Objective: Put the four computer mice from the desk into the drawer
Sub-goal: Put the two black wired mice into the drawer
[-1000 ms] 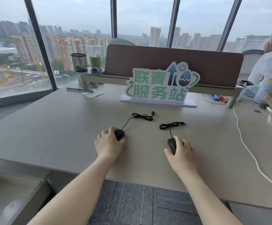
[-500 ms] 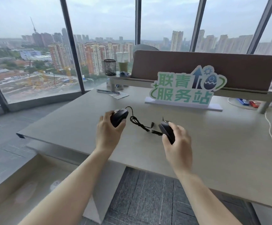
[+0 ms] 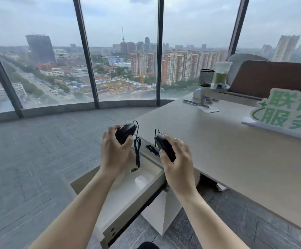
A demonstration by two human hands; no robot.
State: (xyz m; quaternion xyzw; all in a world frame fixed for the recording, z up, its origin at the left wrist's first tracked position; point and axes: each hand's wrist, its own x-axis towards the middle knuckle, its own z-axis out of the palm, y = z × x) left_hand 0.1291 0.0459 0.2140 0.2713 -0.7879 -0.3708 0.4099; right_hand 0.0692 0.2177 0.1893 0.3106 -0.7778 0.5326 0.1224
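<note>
Floor-to-ceiling windows with dark mullions (image 3: 85, 51) look over a hazy city, and grey carpet tiles (image 3: 29, 150) run to the pale beige tabletop (image 3: 236, 150) on the right. Below its near corner the open, light-walled drawer (image 3: 128, 194) already holds a white computer mouse (image 3: 141, 182). Above it, the left hand (image 3: 114, 153) is clamped on a black corded mouse (image 3: 125, 132), its cable (image 3: 137, 150) dangling toward the drawer; the right hand (image 3: 176, 164) is closed around a second black corded mouse (image 3: 164, 146). The step in hand seems to be carrying both over; next they need lowering and releasing inside, cables included. Farther right stand a mesh pen cup (image 3: 206, 78) and a green-lettered sign (image 3: 288, 112).
</note>
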